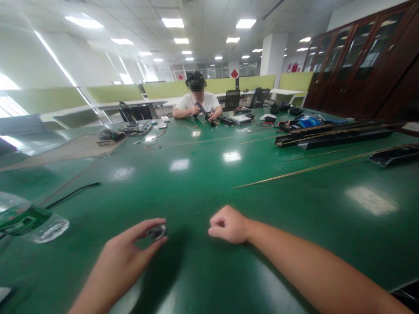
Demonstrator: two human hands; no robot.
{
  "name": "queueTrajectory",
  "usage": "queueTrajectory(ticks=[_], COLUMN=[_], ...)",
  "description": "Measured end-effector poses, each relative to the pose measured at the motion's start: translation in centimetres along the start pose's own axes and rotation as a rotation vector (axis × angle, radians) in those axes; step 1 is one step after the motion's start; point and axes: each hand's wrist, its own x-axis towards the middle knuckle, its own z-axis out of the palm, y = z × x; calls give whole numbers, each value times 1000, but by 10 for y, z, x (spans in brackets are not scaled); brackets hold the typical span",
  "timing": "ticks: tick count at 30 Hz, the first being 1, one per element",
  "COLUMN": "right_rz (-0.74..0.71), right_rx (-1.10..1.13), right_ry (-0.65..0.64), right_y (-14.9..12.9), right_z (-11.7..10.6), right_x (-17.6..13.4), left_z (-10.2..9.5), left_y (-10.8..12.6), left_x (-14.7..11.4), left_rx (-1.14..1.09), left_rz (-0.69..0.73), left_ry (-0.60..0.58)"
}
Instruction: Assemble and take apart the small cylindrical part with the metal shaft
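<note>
At the left edge we saw a clear plastic bottle [55, 229] with a green label, partly cut off, and just behind it a black cable [75, 194] on the green table [183, 187]. Farther back on that side we had a beige sheet [70, 150], with a jumble of dark parts [111, 135] by its far corner.

Nearer to us, our left hand [126, 248] reached in over the table. Its thumb and fingers were parted only by the width of a small round piece [158, 232], which they pinched at the fingertips. The piece was dark with a paler rim; blur kept us from making out more. It was held above the tabletop, to the right of the bottle and left of our other hand.

Across the table, a person [183, 103] in a white top sat holding a dark tool [199, 107] over some small parts.

To the right of the round piece and well apart from it, our right hand [231, 224] was curled into a loose fist, leaving a small dark hollow by the thumb. We could not tell whether anything was inside.

Farther right, we saw thin brass-coloured rods [281, 174], long black channels [340, 136] with a blue bundle [309, 121] behind them, and a dark wooden cabinet [347, 65].
</note>
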Motion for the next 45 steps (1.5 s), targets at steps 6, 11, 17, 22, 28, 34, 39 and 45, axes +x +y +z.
queueTrajectory(ticks=[6,11,17,22,28,34,39,45], right_rz=[38,-76,-200,-301,-168,-118,-51,99], right_rx=[-54,-358,-636,-786,-669,-455,-349,-78], right_ry=[98,276,268,298,312,196,192,142], right_y=[3,4,-5,-17,-11,-4,-6,-4], right_z=[5,14,29,18,-8,-6,-6,-5], right_x=[-1,-5,-21,-31,-29,-31,-35,-35], left_z=[80,106,105,105,108,110,111,108], left_y=[56,51,48,53,56,51,49,55], left_x=[43,38,33,28,22,19,19,19], left_rx=[-277,-256,-399,-546,-566,-507,-560,-694], left_rz=[86,97,32,9,63,168,189,114], left_ry=[-187,1,3,-38,-121,-140,-181,-295])
